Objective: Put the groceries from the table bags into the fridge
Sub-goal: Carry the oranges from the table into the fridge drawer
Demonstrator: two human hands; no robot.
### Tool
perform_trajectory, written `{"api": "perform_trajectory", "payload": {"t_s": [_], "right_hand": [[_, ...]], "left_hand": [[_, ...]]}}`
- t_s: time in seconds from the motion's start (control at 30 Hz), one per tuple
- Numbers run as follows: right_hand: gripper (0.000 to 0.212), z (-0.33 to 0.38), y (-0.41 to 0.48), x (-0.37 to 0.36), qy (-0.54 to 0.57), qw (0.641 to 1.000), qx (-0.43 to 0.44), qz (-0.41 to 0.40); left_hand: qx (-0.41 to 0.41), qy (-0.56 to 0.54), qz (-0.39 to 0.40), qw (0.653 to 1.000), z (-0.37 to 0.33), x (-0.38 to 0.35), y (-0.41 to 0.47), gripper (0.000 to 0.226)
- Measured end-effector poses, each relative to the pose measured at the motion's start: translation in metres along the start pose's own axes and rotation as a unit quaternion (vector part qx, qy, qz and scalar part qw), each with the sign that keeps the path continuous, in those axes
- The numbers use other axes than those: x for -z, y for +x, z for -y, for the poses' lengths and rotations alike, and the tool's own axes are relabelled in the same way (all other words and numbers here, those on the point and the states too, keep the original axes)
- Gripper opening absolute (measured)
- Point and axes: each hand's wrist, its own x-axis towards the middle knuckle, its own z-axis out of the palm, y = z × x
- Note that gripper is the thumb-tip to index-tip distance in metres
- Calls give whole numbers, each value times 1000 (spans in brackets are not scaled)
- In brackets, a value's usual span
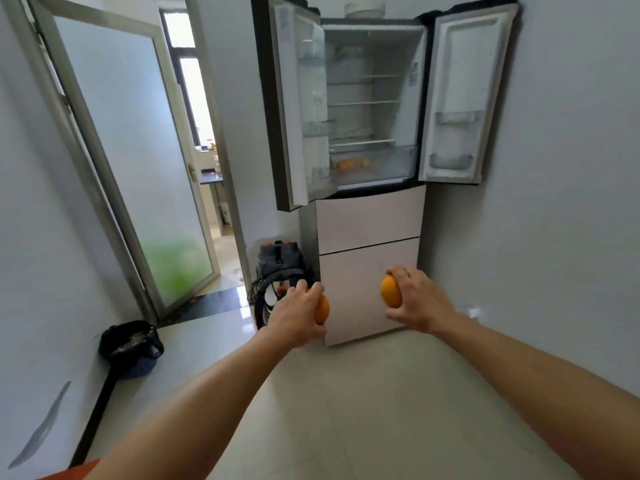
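The left orange (322, 308) sits in the left hand (298, 313), fingers curled over its top and thumb under it. The right orange (391, 292) is gripped the same way by the right hand (417, 299), fingers wrapped round its far side. Both hands are held out in front of the lower drawers of the fridge (370, 220), apart from each other and not touching it.

Further off, both upper doors stand wide open. The left door (298, 105) swings out toward the near left, and the right door (460, 95) lies almost flat against the right wall (571, 168). Between their edges the cabinet is open to the front, with bare wire shelves (363, 103). In the clear drawer (381, 164) at its bottom are blurred orange shapes (348, 164), probably more oranges.

The floor (363, 410) between the person and the fridge is pale tile. A grey machine (277, 261) with cables stands just left of the fridge's foot, near the left hand. A black bag (131, 344) lies near the left wall, below a frosted glass door (131, 150) that stands ajar. White bowls (363, 8) rest on top of the fridge.
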Motion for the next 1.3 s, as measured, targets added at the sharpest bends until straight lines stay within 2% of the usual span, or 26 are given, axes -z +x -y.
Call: {"api": "perform_trajectory", "payload": {"t_s": [0.3,0.6,0.93,1.2,1.3], "right_hand": [[75,-95,124,-1,-26,998,-56,-29],[75,-222,291,-26,-9,998,-54,-33],[78,-313,490,-23,-3,998,-6,-65],[77,-366,661,-16,-24,993,10,-117],[77,-375,732,-1,-19,991,14,-134]], "left_hand": [[-66,-11,6,998,-10,-27,182,68],[-71,-2,8,997,-31,-76,386,69],[-32,-17,-68,997,-24,-62,588,69],[-51,-33,-161,985,-5,-35,776,62],[-44,-56,-167,983,3,-14,848,62]]}}
